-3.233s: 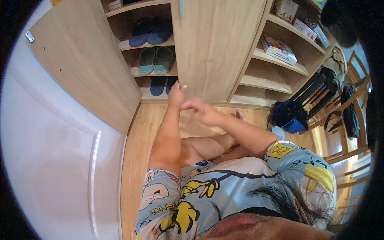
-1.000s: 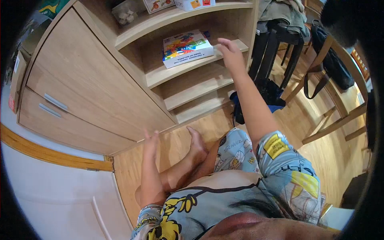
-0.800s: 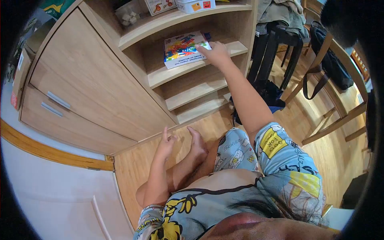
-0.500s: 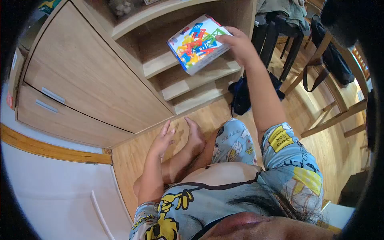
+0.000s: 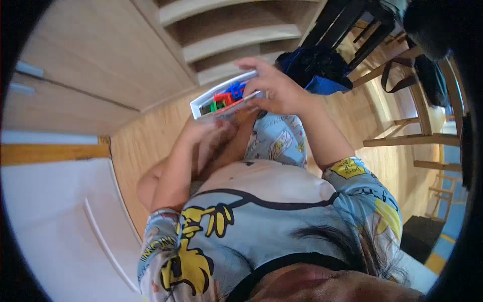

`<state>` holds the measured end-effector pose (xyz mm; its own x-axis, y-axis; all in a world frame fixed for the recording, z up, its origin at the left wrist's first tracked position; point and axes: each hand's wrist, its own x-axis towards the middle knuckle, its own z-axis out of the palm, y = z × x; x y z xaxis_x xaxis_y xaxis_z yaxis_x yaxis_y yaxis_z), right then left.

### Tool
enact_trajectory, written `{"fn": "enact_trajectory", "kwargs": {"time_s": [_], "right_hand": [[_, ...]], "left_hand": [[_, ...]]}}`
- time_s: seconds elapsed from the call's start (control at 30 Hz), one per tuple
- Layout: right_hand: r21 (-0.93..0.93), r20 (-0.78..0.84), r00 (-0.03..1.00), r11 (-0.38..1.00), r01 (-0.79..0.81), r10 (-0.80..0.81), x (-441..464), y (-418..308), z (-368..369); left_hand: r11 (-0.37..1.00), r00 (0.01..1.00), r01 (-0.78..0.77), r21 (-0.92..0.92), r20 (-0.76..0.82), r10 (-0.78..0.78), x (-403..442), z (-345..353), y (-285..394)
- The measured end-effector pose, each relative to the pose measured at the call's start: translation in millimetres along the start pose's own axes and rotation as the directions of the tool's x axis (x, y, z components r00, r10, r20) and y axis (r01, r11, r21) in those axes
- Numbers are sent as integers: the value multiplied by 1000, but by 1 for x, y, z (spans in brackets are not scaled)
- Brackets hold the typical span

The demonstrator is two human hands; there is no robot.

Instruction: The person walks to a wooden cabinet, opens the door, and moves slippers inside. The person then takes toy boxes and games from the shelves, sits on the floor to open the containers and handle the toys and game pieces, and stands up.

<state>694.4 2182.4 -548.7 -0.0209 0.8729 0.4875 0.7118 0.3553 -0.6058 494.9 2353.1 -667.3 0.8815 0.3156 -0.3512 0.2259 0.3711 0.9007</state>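
My right hand [image 5: 284, 91] grips the right end of a small white cardboard box [image 5: 221, 87], thumb on the near side and fingers over the far side. The box has its open side towards me. Inside lie plastic toy pieces [image 5: 225, 99] in red, blue and green; their exact shape is too small to make out. Just below the left end of the box is my left hand [image 5: 204, 130], its fingers stretched out but blurred. Whether it touches the box is hard to tell.
A wooden shelf unit [image 5: 241, 43] stands ahead, beside a wooden cabinet [image 5: 100, 55] with two handles. Dark and blue cloth or bags [image 5: 322, 70] lie on the floor to the right. A wooden chair [image 5: 422, 110] stands further right. A white door or panel [image 5: 50, 201] is at lower left.
My right hand has brought the box from in front of the shelves down towards my lap and turned it, so its contents now show. My left hand has come up close beneath it.
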Motion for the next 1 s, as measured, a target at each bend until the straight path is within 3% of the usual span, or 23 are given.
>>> {"fn": "enact_trajectory", "kwargs": {"time_s": [0.03,0.1,0.13,0.2,0.33,0.43,0.5,0.57,0.63,0.67,0.7,0.77,0.8,0.83,0.87,0.93,1.0], "right_hand": [[22,27,1000,1000,0,0,-4,2,10],[50,-150,987,998,-46,53,-9,3,28],[64,-130,990,997,-45,53,-10,3,38],[137,-212,968,985,-107,134,-8,2,53],[75,-123,984,990,-122,131,-4,1,64],[5,-101,991,996,-84,84,-3,-1,70],[4,-60,976,978,-210,209,-1,-6,72],[-29,-11,973,972,-233,232,-6,-3,77],[-32,94,963,968,-249,251,-11,8,78],[-8,154,957,968,-249,248,-12,12,77],[-66,124,964,972,-227,234,-8,11,67],[47,47,997,997,-58,56,2,9,50],[20,31,999,999,-43,43,11,14,32],[-111,-150,987,990,-83,66,19,22,8],[-221,-326,943,964,-146,68,27,31,-17],[-86,-559,828,990,-114,47,53,58,-76],[-296,-656,754,913,-280,18,82,58,-126]], "left_hand": [[1000,1000,9,-24,-23,-10,-5,5,4],[938,959,-217,271,-122,257,-17,10,16],[943,958,-208,259,-142,250,-23,9,21],[847,923,-274,456,-121,364,-30,2,27],[814,910,-306,494,-101,403,-32,-15,12],[789,854,-422,447,-95,511,-30,-21,0],[816,847,-446,368,-121,518,-30,-21,-7],[827,837,-482,289,-126,532,-30,-21,-14],[849,834,-443,289,-213,508,-26,-24,-31],[951,916,-295,97,-256,310,-22,-29,-43],[988,965,-123,-92,-245,97,-20,-29,-50],[968,986,25,-248,-154,-65,-28,-19,-42],[985,985,-63,-162,-170,35,-13,-35,-79],[953,967,-156,260,-155,201,-21,-31,-70],[949,967,-165,268,-148,209,-23,-29,-72],[910,925,-352,220,-67,374,-26,-27,-78],[926,936,-333,180,-54,348,-25,-27,-77]]}}
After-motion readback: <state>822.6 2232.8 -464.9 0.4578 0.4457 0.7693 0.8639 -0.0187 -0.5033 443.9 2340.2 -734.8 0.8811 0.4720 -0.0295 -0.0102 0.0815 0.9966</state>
